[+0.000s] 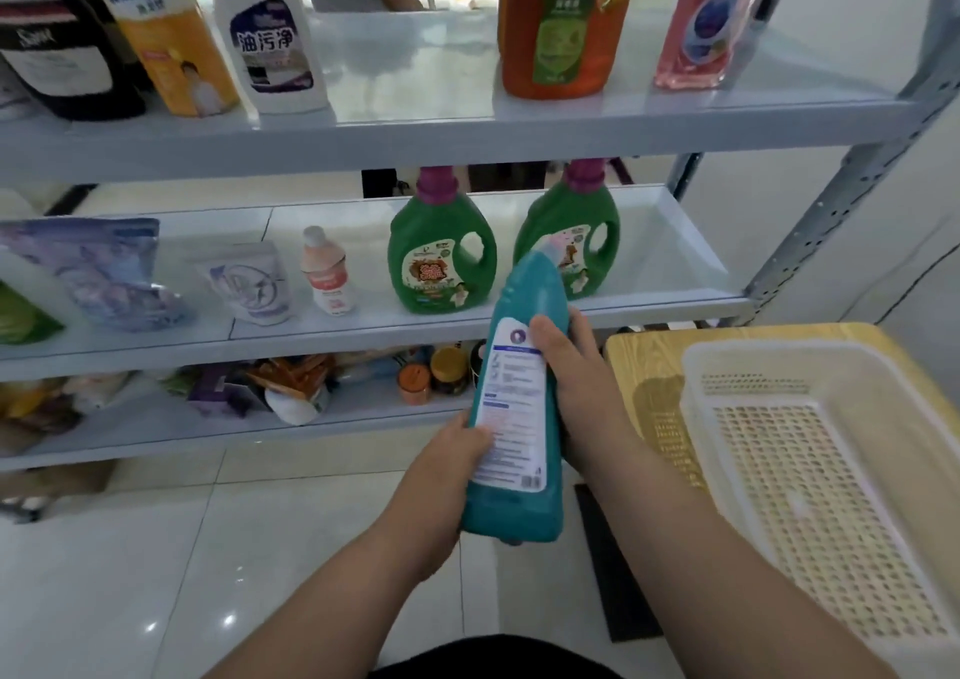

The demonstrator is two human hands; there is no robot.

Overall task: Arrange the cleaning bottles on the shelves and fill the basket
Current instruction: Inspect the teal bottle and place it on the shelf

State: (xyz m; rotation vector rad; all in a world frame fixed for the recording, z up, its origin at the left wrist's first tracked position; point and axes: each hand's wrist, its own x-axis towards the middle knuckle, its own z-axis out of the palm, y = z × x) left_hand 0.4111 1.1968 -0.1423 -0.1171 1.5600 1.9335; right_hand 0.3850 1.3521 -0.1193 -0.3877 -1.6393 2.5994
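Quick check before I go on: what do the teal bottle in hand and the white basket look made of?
Teal bottle: likely opaque plastic, smooth with a soft sheen, moulded shape, stuck-on printed label. Basket: likely plastic, pale and slightly see-through, dull finish, moulded grid of holes through which the tabletop shows.

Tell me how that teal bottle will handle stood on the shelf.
The teal bottle looks like rigid plastic, so probably stiff. Left hand and right hand both grip it, hinting at some weight. Tall and narrow, it may tip if nudged high.
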